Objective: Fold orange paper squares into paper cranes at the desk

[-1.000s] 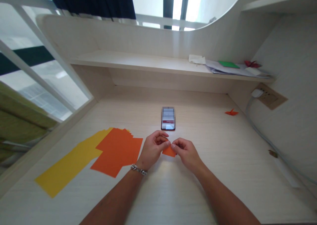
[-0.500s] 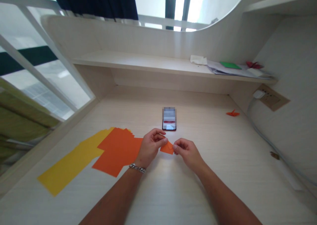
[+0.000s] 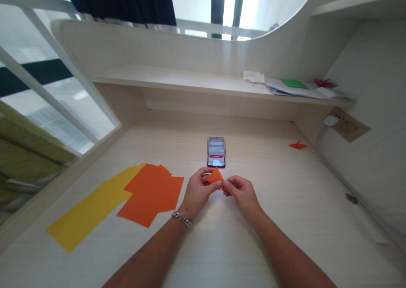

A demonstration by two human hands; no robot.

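Note:
A small folded piece of orange paper (image 3: 215, 175) is held up between my two hands, one pointed corner facing away from me. My left hand (image 3: 199, 189) grips it from the left, thumb across its lower edge and fingers behind. At its lower right corner, my right hand (image 3: 240, 190) pinches the paper between thumb and fingertips. Just beyond the paper lies a phone (image 3: 216, 160) with a lit screen. To the left, orange sheets (image 3: 155, 195) overlap a fan of yellow sheets (image 3: 82, 209) on the desk.
A small orange folded paper figure (image 3: 297, 145) sits on the desk's right side. A cable (image 3: 336, 174) runs down from a wall socket (image 3: 350, 125). The shelf (image 3: 190, 77) at the back bears papers (image 3: 304, 89), a green sheet (image 3: 294, 83) and a red folded figure (image 3: 325, 83).
The folded orange paper has been turned, so a corner now points away from me. My left hand has shifted right, its thumb now near the right hand's fingers.

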